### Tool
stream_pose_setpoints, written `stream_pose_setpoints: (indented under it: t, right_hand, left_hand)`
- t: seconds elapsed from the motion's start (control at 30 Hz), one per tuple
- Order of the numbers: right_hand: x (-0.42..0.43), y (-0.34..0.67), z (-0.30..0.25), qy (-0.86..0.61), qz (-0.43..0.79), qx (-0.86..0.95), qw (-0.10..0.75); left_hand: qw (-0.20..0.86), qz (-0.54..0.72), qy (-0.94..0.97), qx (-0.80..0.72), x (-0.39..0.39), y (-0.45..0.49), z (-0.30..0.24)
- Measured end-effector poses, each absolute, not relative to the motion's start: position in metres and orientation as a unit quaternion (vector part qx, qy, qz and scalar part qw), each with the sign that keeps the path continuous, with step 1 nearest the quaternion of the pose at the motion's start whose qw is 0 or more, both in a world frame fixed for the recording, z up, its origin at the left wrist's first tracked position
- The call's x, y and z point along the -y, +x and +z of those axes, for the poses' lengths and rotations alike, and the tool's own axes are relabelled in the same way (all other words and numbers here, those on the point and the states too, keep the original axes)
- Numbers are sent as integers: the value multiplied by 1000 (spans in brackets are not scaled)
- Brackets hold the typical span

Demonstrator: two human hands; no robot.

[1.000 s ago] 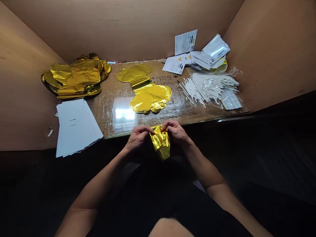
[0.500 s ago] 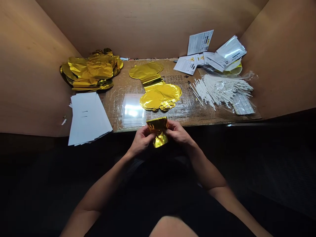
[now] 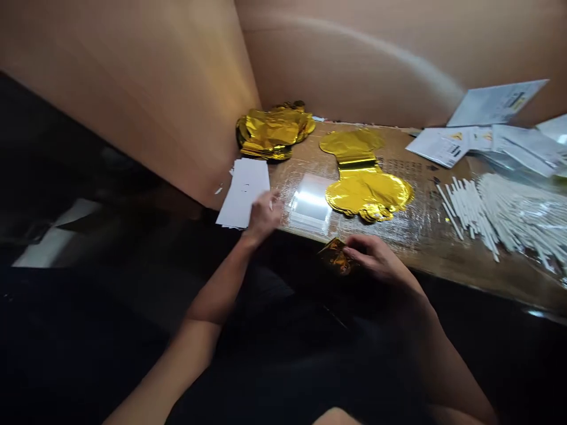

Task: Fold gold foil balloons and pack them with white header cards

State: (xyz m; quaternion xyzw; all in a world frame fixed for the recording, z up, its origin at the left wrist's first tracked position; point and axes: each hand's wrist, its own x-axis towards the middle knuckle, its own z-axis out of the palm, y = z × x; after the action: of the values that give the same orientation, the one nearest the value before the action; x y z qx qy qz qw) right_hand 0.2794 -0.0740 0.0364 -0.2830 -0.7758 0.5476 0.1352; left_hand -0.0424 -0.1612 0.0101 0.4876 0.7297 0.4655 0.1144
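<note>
From the head camera, tilted over the bench, the right hand [image 3: 376, 258] pinches a folded gold foil balloon [image 3: 336, 257] between thumb and fingers, just off the bench's front edge. Its crinkled, mirror-like film sits mostly in shadow. The left hand [image 3: 264, 216] is open with its fingers spread and holds nothing. It is beside a stack of white paper sheets [image 3: 243, 193], though any contact is hard to tell.

The bench top is corrugated cardboard [image 3: 427, 245] glazed with clear tape. A clear plastic sleeve [image 3: 310, 203] lies flat and glossy near the left hand. Next to it, a flat gold foil balloon stack [image 3: 363, 183] forms a lobed shape with a narrow waist and a ruffled lower edge. A crumpled heap of gold foil balloons [image 3: 272, 133] is in the far corner against a smooth tan cardboard wall [image 3: 133, 100]. To the right, thin white paper sticks [image 3: 500, 215] fan out in clear plastic, beyond them printed leaflets [image 3: 443, 146].
</note>
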Motion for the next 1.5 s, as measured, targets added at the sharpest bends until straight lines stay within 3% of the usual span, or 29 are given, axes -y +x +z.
stream_pose_setpoints:
  t: [0.07, 0.2, 0.33, 0.43, 0.6, 0.7, 0.87, 0.97, 1.13, 1.33, 1.43, 1.5]
  right_hand:
    - [78, 277, 26, -290, 585, 741, 157]
    - [88, 271, 14, -292, 617, 716, 148]
    - [89, 267, 9, -292, 615, 715, 158]
    - [89, 265, 8, -295, 638, 691, 170]
    - [100, 233, 13, -255, 734, 577, 253]
    - [102, 202, 19, -251, 715, 560, 335]
    - [90, 209, 27, -328, 634, 634, 296]
    - [87, 238, 35, -342, 540, 733, 234]
    - [88, 269, 44, -389, 424, 796, 186]
    - [85, 305, 40, -305, 645, 671, 202]
    - [88, 318, 29, -311, 728, 568, 225]
    - [93, 318, 19, -331, 720, 546, 272]
  left_hand:
    - [10, 384, 371, -845, 161, -101, 11]
    - [31, 260, 299, -918, 165, -160, 6]
    - [-23, 254, 318, -913, 172, -159, 5]
    - [-27, 319, 302, -898, 183, -162, 12]
    - [135, 612, 279, -727, 193, -112, 22]
    - [246, 725, 255, -591, 190, -31, 23]
    - [519, 685, 223, -461, 189, 42, 18]
    - [601, 590, 252, -477, 178, 34, 10]
    - [604, 455, 383, -530, 161, 41, 15]
    - [437, 347, 577, -597, 153, 69, 37]
    - [458, 344, 574, -585, 138, 72, 32]
    - [470, 411, 516, -587, 126, 82, 23]
